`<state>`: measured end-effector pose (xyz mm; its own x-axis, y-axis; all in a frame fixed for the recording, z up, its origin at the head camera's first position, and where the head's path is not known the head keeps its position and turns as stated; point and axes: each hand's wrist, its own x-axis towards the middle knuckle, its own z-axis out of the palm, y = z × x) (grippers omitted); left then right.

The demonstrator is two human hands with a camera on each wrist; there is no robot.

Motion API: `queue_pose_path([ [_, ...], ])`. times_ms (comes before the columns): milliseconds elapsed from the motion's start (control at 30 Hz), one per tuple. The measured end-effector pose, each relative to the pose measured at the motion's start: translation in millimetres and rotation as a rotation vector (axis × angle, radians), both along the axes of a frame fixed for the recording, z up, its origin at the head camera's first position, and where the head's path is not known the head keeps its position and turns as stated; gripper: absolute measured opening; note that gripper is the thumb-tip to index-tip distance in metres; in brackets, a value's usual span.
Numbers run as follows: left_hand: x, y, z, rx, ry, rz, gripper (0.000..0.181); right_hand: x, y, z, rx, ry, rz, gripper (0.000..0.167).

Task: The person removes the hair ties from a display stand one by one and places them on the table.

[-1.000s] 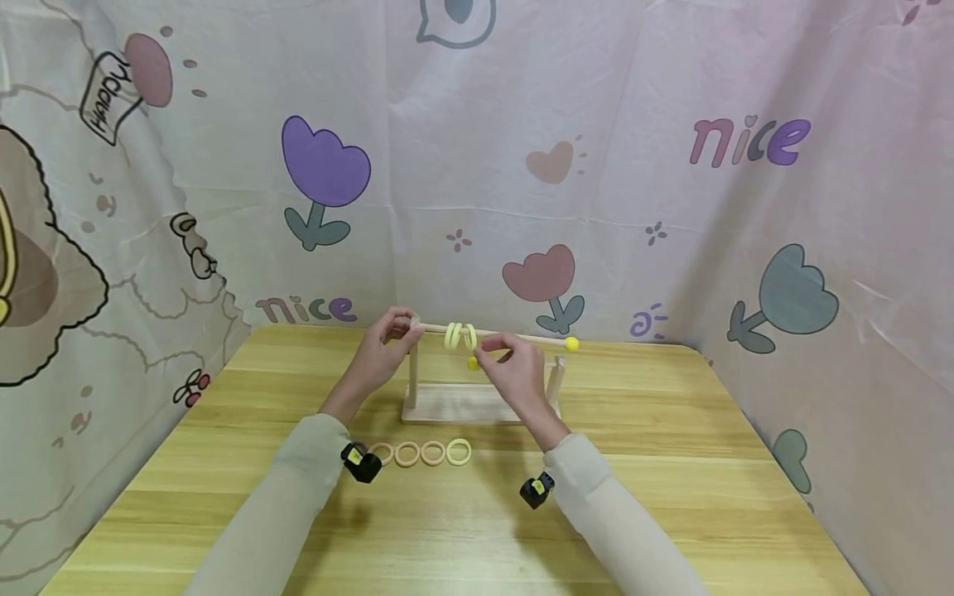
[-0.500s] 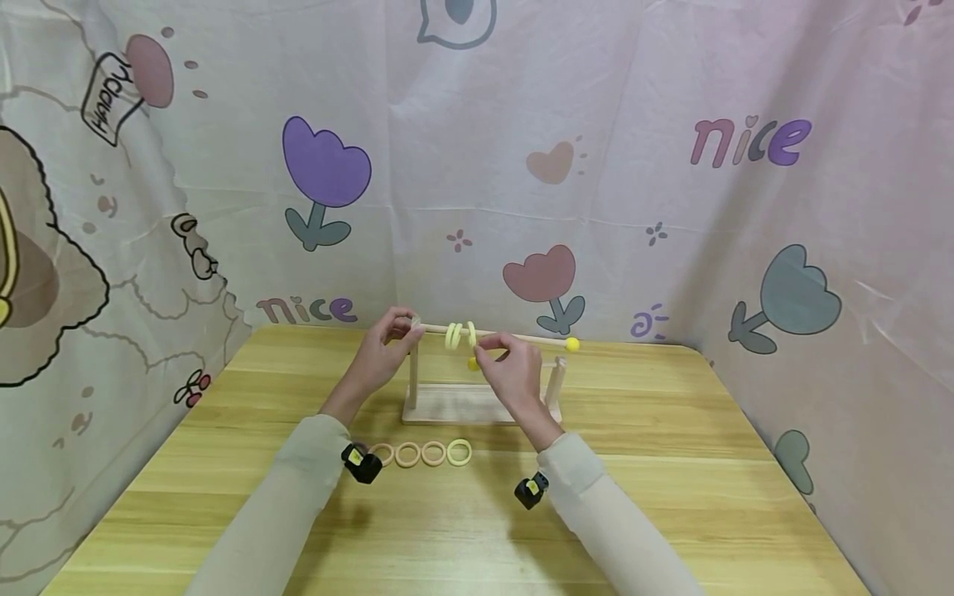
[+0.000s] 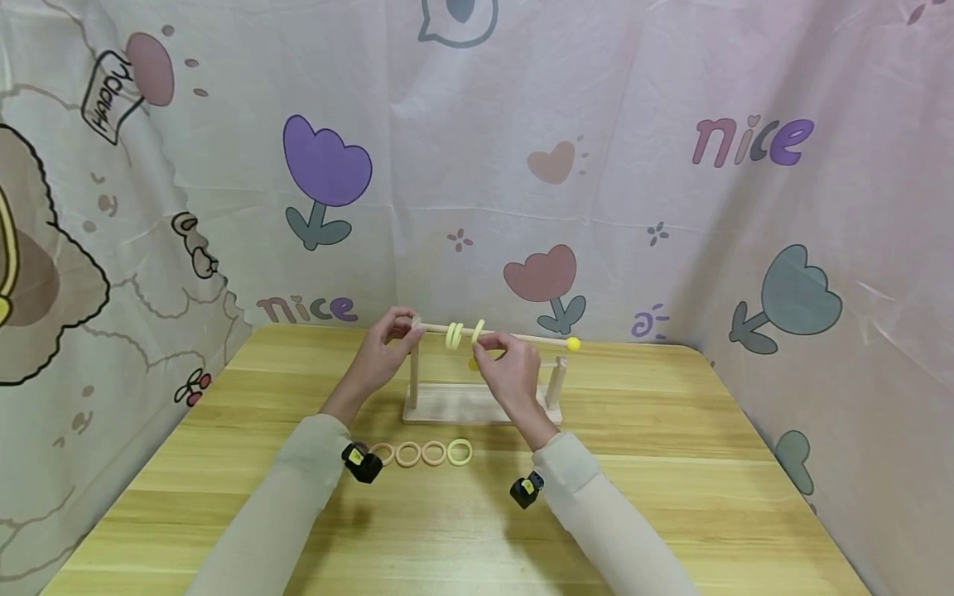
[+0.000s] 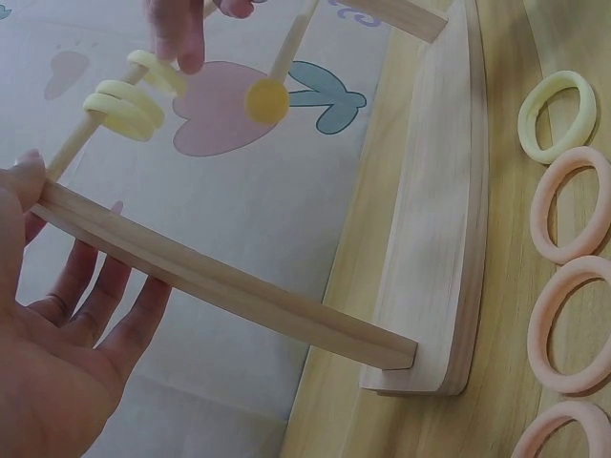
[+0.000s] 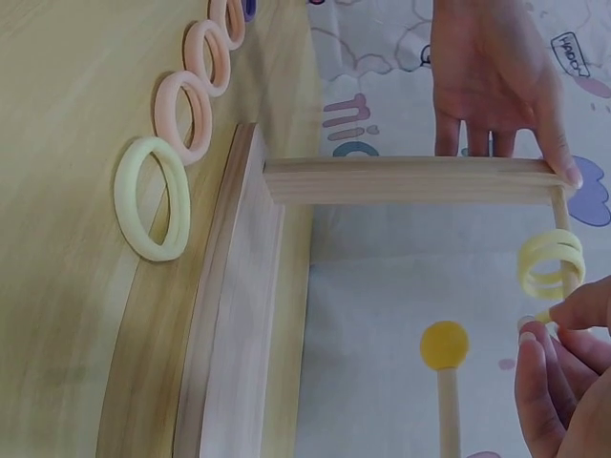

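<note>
My left hand point(image 3: 383, 348) holds the top of the left post point(image 3: 413, 372) of a wooden stand, beside one end of an upper rod point(image 3: 540, 338). With thumb and fingers, my right hand point(image 3: 514, 368) pinches a pale yellow ring point(image 3: 479, 331) on that rod. To its left hang more pale yellow rings point(image 3: 453, 335), close together and apart from the pinched one. A yellow ball point(image 3: 573, 343) caps the rod's right end. In the right wrist view, the pinched ring is mostly hidden by fingers; a lower rod with a yellow ball point(image 5: 445, 344) shows nearby.
The stand's base point(image 3: 447, 406) rests on the wooden table point(image 3: 671, 463), its right post point(image 3: 556, 382) behind my right hand. In front lies a row of rings: a pale yellow ring point(image 3: 459, 452), several peach rings point(image 3: 433, 453), and a dark one partly hidden by the left wrist camera.
The pinched ring has moved right along the rod, away from the other rings, and now tilts. My right forearm has shifted slightly left; my left hand stays in place.
</note>
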<state>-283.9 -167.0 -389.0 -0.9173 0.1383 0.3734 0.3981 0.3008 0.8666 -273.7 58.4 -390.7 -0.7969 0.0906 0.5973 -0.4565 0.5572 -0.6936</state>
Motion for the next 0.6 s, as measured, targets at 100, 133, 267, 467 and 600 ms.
queue_pose_path([
  [100,-0.1,-0.5,-0.1,-0.002,0.002,-0.004,0.032,0.4,-1.0,0.9,-0.008,-0.011,0.002,0.007],
  [133,0.1,-0.7,-0.1,-0.003,0.001,-0.004,0.033,0.5,-1.5,1.1,-0.01,-0.014,0.001,0.007],
  [267,-0.5,-0.2,0.1,0.001,-0.002,-0.003,0.035,1.3,-4.0,1.8,-0.018,-0.03,-0.003,0.009],
  [467,-0.5,0.5,0.1,0.01,-0.008,-0.001,0.033,0.3,-4.6,1.2,-0.014,-0.017,-0.019,0.005],
  [600,-0.6,0.6,0.1,0.008,-0.007,0.0,0.035,0.4,-4.3,0.8,-0.023,-0.011,-0.014,0.004],
])
